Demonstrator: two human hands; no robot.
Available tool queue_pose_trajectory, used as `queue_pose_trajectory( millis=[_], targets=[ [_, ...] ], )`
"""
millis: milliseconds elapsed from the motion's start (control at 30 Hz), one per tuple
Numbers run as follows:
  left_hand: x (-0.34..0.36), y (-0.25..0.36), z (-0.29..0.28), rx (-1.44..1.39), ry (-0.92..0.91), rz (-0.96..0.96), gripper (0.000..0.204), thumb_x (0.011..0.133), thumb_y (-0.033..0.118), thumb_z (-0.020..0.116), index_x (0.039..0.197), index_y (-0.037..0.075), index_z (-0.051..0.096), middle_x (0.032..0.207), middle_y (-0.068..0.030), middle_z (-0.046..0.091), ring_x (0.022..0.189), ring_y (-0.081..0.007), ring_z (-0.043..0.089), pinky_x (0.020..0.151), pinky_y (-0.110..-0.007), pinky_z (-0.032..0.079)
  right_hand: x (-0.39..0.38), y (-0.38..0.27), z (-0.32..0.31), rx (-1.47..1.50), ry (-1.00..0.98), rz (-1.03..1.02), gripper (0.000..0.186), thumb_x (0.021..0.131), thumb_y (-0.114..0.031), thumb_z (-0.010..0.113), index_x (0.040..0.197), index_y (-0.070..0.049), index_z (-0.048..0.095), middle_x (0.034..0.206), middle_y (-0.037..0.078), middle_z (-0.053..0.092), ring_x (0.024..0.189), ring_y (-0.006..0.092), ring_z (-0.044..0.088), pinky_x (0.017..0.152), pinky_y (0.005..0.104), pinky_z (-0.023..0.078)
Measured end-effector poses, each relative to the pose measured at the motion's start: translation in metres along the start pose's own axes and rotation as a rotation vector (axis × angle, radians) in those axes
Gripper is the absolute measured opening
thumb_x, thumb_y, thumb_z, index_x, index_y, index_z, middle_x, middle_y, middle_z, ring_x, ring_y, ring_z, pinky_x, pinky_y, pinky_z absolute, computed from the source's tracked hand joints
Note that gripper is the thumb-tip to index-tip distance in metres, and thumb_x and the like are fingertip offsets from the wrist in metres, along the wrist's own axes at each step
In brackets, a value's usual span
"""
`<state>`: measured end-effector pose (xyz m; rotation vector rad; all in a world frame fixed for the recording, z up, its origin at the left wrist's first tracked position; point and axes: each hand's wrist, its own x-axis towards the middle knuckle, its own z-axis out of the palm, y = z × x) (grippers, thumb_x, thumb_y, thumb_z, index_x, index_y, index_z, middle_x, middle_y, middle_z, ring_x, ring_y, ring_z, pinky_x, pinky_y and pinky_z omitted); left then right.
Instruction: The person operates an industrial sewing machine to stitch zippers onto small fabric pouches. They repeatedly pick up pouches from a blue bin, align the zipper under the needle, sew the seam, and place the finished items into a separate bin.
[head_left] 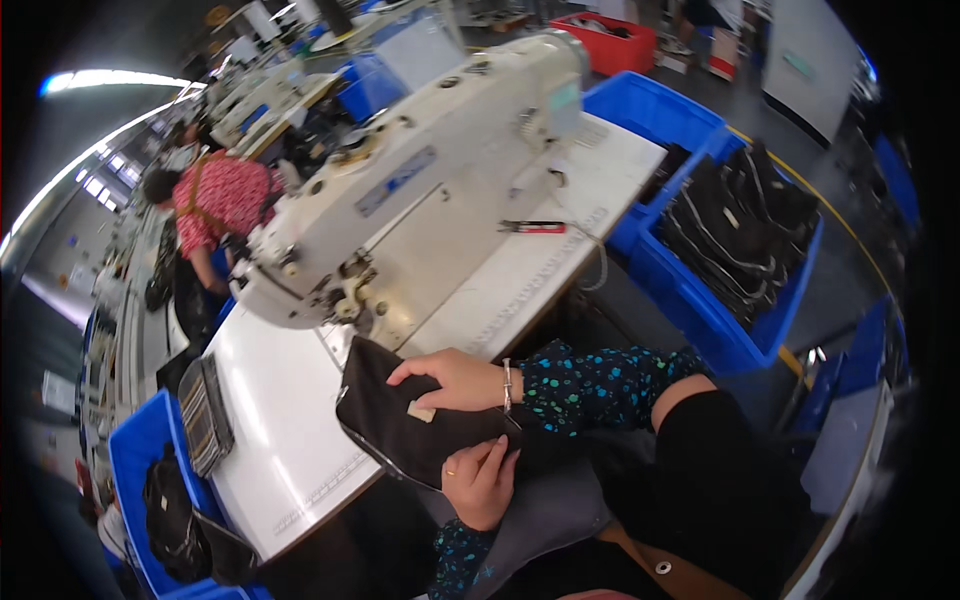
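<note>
A dark fabric piece with pale edging and a small beige label lies over the front edge of the sewing table, below the machine's needle area. My right hand, a bracelet at its wrist, rests on top of the cloth with thumb and index finger apart; the thumb is beside the label. Nearer to me, my left hand pinches the cloth's near edge between thumb and fingers. The white sewing machine stands just beyond the cloth.
Red-handled thread snips lie on the white tabletop. A blue bin of dark pieces stands right; another blue bin sits left, beside a shallow tray. A person in red works at the far left.
</note>
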<state>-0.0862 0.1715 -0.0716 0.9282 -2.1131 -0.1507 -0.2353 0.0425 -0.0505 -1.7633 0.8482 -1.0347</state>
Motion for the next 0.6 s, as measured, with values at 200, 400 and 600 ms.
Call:
queue_pose_trajectory(
  millis=[200,400,600],
  targets=[
    [-0.033,0.000,-0.012,-0.041,0.025,-0.003,0.026,0.079,-0.005,0.079,0.103,0.004,0.078,0.096,-0.0089,0.070,0.086,-0.0267,0.064,0.078,-0.038,0.050,-0.091,-0.064,-0.095,-0.089,0.077,0.029,0.044,0.087,-0.005,0.071,0.131,-0.008,0.068,0.122,0.011,0.074,0.111,0.0264,0.069,0.099,0.0379,0.052],
    [-0.059,-0.025,0.000,-0.010,-0.004,-0.189,0.017,0.087,-0.002,0.076,0.102,0.003,0.079,0.095,-0.0095,0.070,0.087,-0.0276,0.063,0.077,-0.038,0.051,-0.201,-0.163,-0.284,-0.339,0.310,0.223,0.039,0.091,0.000,0.070,0.130,-0.001,0.068,0.124,0.008,0.073,0.115,0.0136,0.066,0.101,0.0292,0.052],
    [-0.075,-0.039,0.014,0.001,0.004,-0.336,0.012,0.094,0.004,0.072,0.104,0.003,0.078,0.096,-0.0108,0.071,0.089,-0.0294,0.065,0.082,-0.040,0.050,-0.289,-0.142,-0.426,-1.158,0.561,0.805,0.048,0.085,-0.033,0.082,0.125,-0.006,0.075,0.130,0.012,0.071,0.120,0.0289,0.066,0.109,0.0374,0.049]
  ],
)
